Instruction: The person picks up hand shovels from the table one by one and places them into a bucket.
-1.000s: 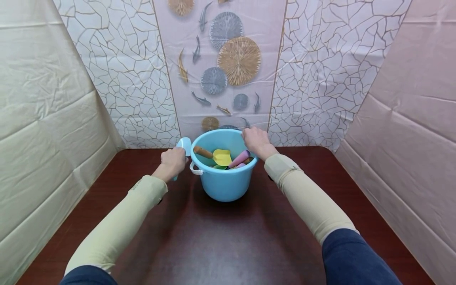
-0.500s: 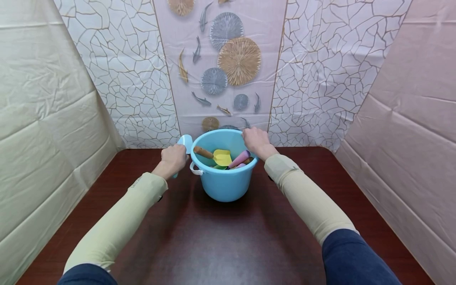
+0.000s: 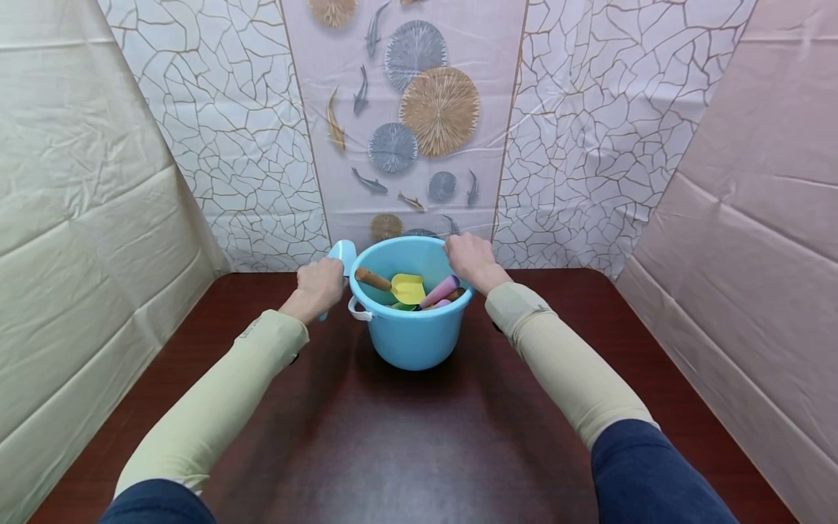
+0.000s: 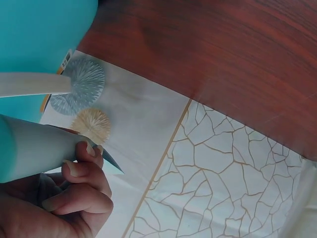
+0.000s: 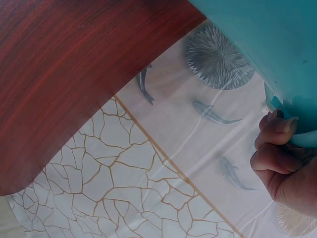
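A light blue bucket with a white handle at its left stands on the table. My right hand grips its rim at the right back; the right wrist view shows the curled fingers at the rim. My left hand, just left of the bucket, holds a light blue hand trowel, its broad end up beside the rim. In the left wrist view, fingers curl round the trowel. Inside the bucket lie a yellow trowel with a wooden handle and a pink-purple handle.
The dark red-brown table carries the bucket toward its far edge. Right behind it hangs a patterned cloth. Plain cloth walls close off the left and right sides.
My left hand and the light blue trowel have risen and edged slightly nearer the bucket. The right hand and the bucket stay in place.
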Tool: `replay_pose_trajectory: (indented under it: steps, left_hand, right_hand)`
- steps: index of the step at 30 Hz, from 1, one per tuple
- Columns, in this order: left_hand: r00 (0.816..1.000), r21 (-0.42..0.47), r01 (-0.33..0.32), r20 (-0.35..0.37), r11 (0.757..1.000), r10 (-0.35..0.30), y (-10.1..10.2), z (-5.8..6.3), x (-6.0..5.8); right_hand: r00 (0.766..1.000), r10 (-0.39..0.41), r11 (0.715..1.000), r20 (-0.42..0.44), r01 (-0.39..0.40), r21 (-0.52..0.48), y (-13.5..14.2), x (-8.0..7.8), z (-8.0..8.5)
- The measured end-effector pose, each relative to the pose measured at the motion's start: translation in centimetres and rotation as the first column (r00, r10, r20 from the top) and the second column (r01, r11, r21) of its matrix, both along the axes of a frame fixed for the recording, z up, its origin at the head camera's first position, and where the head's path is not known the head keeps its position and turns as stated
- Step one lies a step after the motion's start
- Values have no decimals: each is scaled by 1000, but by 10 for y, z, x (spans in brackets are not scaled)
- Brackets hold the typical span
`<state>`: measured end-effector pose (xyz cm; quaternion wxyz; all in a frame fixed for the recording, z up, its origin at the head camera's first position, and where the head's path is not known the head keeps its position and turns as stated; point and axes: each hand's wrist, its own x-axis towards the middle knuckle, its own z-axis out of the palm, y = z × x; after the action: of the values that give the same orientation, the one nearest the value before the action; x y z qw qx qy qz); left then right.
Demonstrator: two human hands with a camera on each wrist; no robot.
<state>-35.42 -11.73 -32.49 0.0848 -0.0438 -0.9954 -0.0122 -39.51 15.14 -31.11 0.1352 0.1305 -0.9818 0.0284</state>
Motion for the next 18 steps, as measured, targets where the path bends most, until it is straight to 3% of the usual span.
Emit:
replay_pose_trajectory:
  steps: [18]
  left_hand:
    - [999,-43,19,-38,999,-21,8,9,-1]
  right_hand:
    - [1000,2,1000,3,-2,-1,0,0,0]
